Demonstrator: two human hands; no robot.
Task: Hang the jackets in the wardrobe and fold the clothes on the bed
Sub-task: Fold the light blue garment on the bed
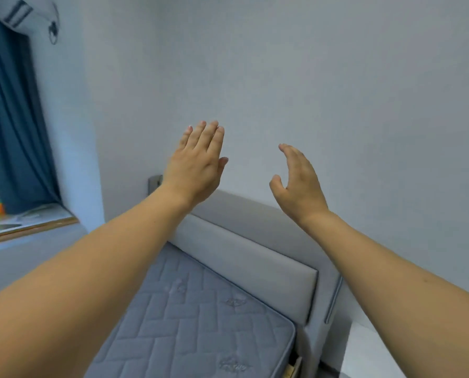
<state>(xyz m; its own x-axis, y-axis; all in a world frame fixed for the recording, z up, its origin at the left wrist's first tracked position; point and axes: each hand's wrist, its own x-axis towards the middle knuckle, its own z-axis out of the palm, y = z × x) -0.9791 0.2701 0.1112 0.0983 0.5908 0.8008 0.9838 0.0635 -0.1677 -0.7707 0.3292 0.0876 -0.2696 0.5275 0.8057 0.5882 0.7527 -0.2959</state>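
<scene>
We are holding our left hand (198, 165) and right hand (299, 184) up with fingers spread, gripping nothing, while the grey quilted bare mattress (195, 317) is lying below them. No jackets or clothes are showing (nor the wardrobe), so we are judging only that soft, light cloth suits a shoulder-seam hold. The grey padded headboard (249, 257) is sitting under our wrists, and the blue curtain (12, 118) is hanging far left of the left hand.
</scene>
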